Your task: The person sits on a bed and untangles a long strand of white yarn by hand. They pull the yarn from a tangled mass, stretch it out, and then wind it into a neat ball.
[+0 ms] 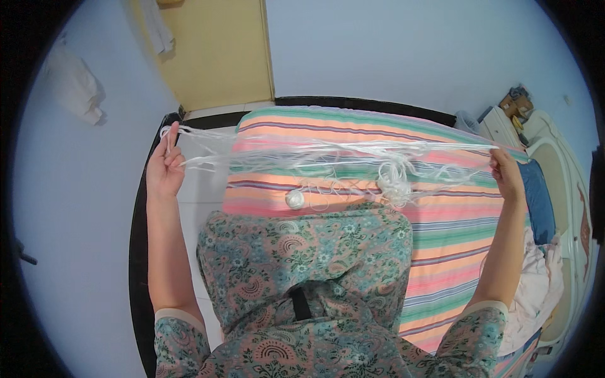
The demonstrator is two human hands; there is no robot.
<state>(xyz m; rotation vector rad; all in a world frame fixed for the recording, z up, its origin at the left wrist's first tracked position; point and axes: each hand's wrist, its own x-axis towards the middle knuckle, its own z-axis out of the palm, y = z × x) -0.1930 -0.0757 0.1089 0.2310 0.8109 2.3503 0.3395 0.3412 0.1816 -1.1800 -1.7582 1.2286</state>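
White yarn is stretched in a long, loose bundle between my two hands, which are held wide apart. Strands loop round the raised finger of my left hand, and its other fingers are curled on the yarn. At the other end my right hand pinches the strands between thumb and fingers. A tangled clump of the yarn hangs or lies below the bundle, right of centre; which of the two I cannot tell. A small wound ball of yarn lies close to my lap, with thin loose threads near it.
Beneath the yarn is a bed with a striped sheet. A blue pillow and crumpled pale cloth lie by the cream headboard at the right. A white cabinet stands in the far right corner; a yellow door is at the far left.
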